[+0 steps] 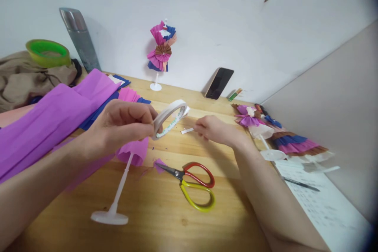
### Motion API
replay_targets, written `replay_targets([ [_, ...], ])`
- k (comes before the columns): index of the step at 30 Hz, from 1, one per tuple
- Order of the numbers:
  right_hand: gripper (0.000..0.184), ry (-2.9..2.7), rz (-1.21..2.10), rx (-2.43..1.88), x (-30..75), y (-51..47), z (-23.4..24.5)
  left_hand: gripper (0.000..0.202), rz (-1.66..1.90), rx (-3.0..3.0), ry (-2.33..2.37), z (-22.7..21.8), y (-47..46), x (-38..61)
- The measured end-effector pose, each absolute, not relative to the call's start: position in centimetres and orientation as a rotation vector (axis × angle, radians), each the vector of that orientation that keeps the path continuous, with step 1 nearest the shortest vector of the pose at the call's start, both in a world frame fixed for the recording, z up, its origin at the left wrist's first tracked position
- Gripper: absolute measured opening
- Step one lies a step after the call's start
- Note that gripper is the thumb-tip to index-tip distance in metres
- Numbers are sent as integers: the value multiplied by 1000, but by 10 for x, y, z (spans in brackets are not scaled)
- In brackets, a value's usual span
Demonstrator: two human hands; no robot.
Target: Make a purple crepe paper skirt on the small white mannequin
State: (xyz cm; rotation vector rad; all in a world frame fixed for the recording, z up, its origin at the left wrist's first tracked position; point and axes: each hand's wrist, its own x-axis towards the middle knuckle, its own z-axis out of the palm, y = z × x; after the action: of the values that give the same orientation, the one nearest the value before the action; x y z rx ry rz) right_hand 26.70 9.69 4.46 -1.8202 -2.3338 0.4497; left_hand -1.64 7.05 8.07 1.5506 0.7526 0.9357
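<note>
My left hand [125,122] pinches a roll of white double-sided tape [171,120] by its near side, holding it above the table. To the right, my right hand [213,129] has its fingers closed on a short strip of white tape [187,130], apart from the roll. Scissors [180,174] with one red and one yellow handle lie below the hands, their blades over a purple paper scrap [160,165]. Partly hidden behind my left hand, a small white stand [113,212] carrying a purple crepe-paper skirt [137,153] lies tilted on the table.
Purple crepe paper [62,114] spreads over the left side. At the wall are a bottle [82,39], a paper-dressed figure on a stand [161,49] and a phone [220,82]. Green tape [49,53] rests on brown cloth. More paper dresses [298,141] and a pen [301,184] lie right.
</note>
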Motion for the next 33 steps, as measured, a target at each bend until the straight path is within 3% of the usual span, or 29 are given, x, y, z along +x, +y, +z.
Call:
replay_targets([
  [6,20,-2866,924,-1437,241,51,65,20,871,1557,724,79,79,-18],
  [11,22,-2994,461,-1396,212,18,45,17,895,1421,700,73,92,-21],
  [14,42,-2952,371,-1389,215,5,29,15,924,1315,663,71,99,-22],
  [19,60,-2644,725,-1535,245,-11,21,15,972,1238,671,69,107,-23],
  [25,34,-1807,1481,-1341,269,-17,24,11,1003,1268,711,67,113,-23],
  [30,35,-1437,1610,-1079,265,-9,15,12,947,1287,701,64,111,-23],
  [33,52,-1440,1560,-1092,263,-2,7,16,901,1343,658,63,108,-24],
])
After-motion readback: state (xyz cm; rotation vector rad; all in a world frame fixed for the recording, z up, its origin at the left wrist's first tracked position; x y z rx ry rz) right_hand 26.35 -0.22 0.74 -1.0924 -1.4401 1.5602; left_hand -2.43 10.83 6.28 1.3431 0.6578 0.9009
